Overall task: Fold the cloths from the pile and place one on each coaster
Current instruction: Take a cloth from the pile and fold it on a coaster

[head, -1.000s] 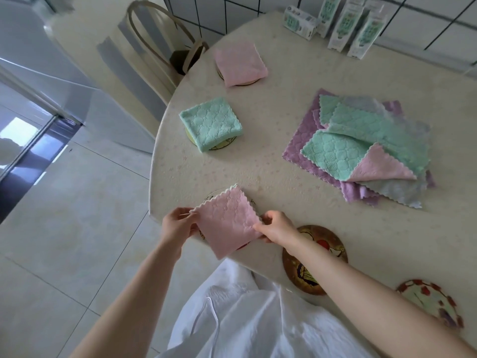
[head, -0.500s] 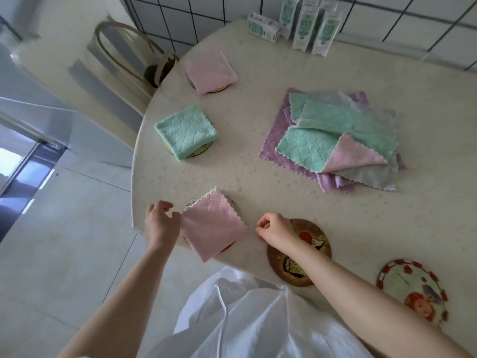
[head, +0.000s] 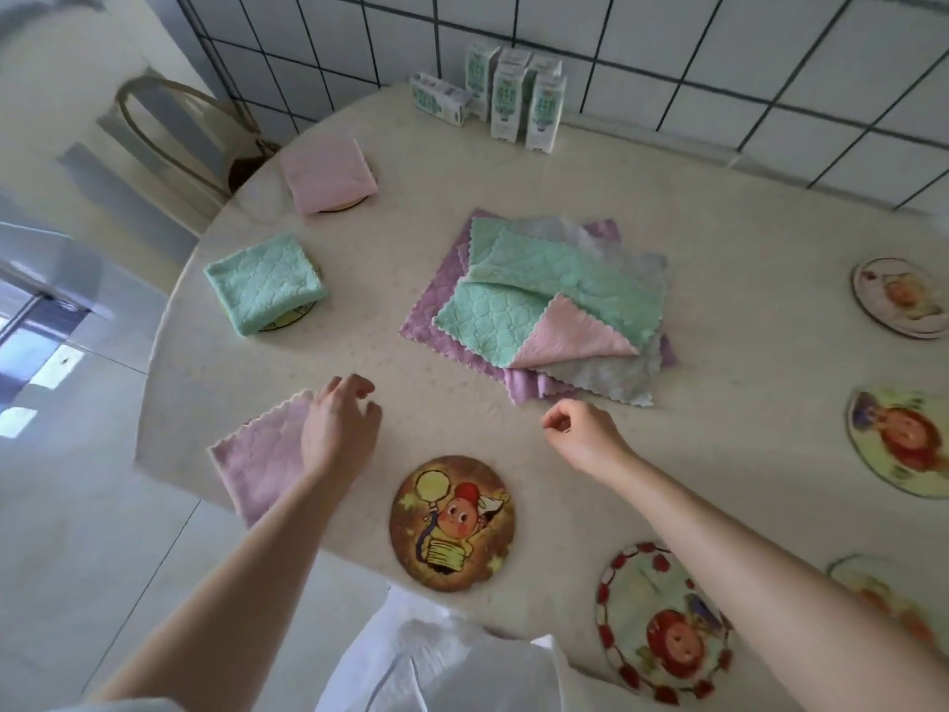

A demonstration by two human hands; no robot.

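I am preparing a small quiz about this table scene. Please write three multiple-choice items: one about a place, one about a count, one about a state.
1. Where does the cloth pile lie?
A. in the middle of the table
B. on the chair
C. on the floor

2. How many coasters show with no cloth on them?
A. one
B. five
C. nine

3. What is the right hand doing?
A. gripping a green cloth
B. holding nothing
C. pressing on a carton

Answers:
1 A: the pile rests on the table, between the covered and bare coasters.
2 B: the balloon coaster, the red-rimmed coaster and three at the right edge are bare.
3 B: its fingers are curled above the table, with no cloth between them.
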